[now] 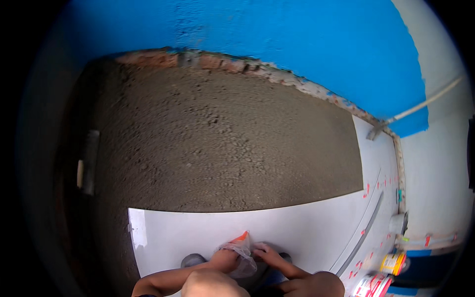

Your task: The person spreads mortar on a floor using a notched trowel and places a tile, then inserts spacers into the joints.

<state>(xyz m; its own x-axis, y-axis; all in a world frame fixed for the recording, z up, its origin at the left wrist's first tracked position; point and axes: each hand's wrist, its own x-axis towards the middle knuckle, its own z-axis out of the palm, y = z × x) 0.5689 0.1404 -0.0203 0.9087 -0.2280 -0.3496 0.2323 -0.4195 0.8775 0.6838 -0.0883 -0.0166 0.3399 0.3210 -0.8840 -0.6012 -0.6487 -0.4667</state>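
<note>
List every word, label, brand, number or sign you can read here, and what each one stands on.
No text can be read.
Yellow-labelled container: dark marks on the label, too blurred to read.
Red-and-white container: label markings, too small and blurred to read.
Clear plastic bag with an orange part: no lettering can be made out.
</note>
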